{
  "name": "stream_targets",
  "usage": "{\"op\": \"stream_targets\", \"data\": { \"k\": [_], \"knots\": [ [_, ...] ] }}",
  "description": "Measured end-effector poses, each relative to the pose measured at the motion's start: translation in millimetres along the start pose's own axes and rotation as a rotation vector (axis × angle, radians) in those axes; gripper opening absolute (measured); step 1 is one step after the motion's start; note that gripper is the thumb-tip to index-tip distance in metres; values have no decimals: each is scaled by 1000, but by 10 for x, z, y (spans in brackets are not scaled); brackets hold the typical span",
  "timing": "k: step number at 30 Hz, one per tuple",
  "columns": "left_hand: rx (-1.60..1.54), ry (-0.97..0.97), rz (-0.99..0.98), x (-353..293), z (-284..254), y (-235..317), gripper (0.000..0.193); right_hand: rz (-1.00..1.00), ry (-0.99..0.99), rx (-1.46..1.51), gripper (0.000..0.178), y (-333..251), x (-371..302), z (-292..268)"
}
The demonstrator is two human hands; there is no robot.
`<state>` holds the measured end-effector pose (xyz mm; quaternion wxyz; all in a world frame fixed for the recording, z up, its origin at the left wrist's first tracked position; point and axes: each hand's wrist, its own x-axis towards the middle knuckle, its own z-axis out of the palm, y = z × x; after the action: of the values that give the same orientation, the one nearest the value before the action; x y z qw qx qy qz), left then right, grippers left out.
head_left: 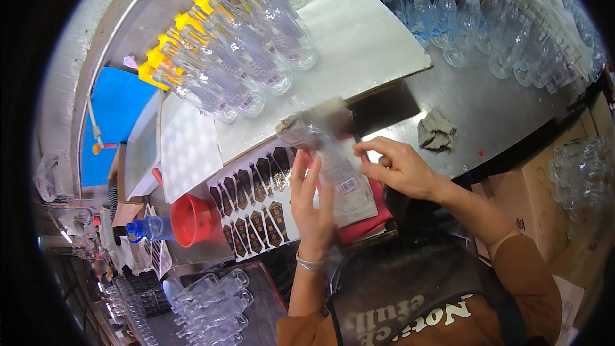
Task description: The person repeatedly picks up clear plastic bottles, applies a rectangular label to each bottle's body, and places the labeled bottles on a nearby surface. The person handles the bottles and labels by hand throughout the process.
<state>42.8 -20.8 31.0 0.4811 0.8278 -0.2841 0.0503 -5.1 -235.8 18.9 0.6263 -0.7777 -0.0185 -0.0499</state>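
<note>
My left hand (312,208) is spread along the left side of a clear glass bottle (337,168), fingers extended and apart, though I cannot tell whether they touch the glass. My right hand (403,170) hovers just beside the bottle's other side, its fingers loosely bent and clamped on nothing that I can see. The bottle lies between my hands on a pale pad over a red cloth (370,223), base toward me, its neck end near a beige padded rest (293,131) (blurred, so its exact shape escapes me). To my left lies a sheet of black labels (257,186), with a red plastic tub (192,223) and a blue-capped jug (154,228) beyond it. Ahead, more glass bottles (246,67) slope in a row against yellow holders (156,66); a crumpled grey rag (437,131) sits past my right hand.
</note>
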Motion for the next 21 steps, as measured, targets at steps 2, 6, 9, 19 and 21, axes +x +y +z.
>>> {"op": "stream_targets", "data": {
  "k": [2, 6, 9, 19, 21],
  "knots": [
    [-50, -2, -21, -46, 10, -28, 47, -27, 4, 15, 37, 42, 126, 87],
    [-9, -36, 9, -77, 38, -106, 45, -95, 37, -63, 38, 3, 207, 199],
    [-15, -23, 3, -74, 49, -155, 47, -78, 55, -126, 38, -55, 212, 232],
    [-127, -22, -21, -57, 37, -147, 50, 101, -57, 40, 43, -111, 219, 133],
    [-122, -16, -16, -63, 51, -138, 51, 89, -66, 23, 44, -98, 215, 134]
  ]
}}
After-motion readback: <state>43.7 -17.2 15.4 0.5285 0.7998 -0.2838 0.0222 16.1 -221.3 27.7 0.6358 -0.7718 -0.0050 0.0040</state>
